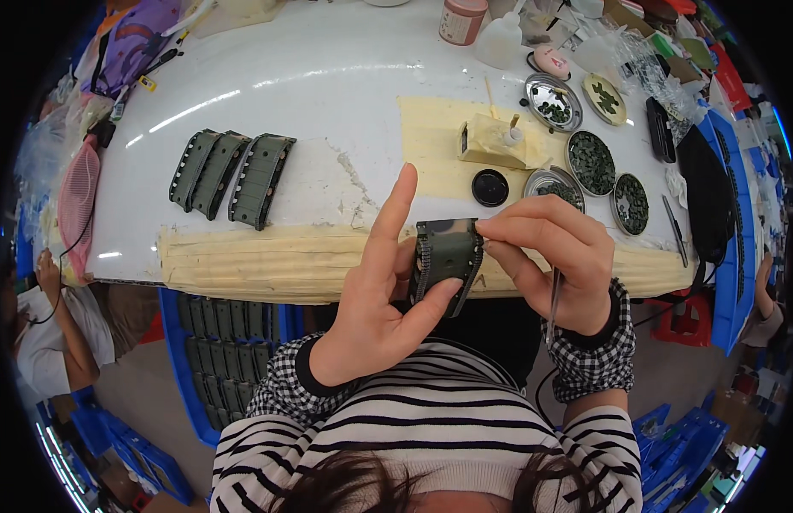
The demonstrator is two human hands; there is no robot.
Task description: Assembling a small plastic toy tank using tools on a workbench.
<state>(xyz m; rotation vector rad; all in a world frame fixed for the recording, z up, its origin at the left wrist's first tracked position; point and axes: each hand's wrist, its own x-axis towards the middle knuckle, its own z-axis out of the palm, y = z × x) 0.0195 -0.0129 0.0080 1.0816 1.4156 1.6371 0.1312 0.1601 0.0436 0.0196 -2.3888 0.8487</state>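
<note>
Over the table's near edge, my left hand [362,316] grips a dark green curved plastic piece [448,256] with ridged side edges. Its thumb lies across the piece's lower face, and the index finger points up, free of it. My right hand [559,256] is closed, with thumb and index fingertips pinched at the piece's upper right corner. Whether a tiny part sits between those fingertips is too small to tell. A thin metal tool [555,299], perhaps tweezers, is tucked in the right palm and points downward.
Three similar green pieces [230,175] lie on the white table at left. Round dishes of small green parts [590,162], a black lid [490,188] and a tape-covered block [490,141] stand at right. A blue crate [181,359] of green pieces sits below the table edge.
</note>
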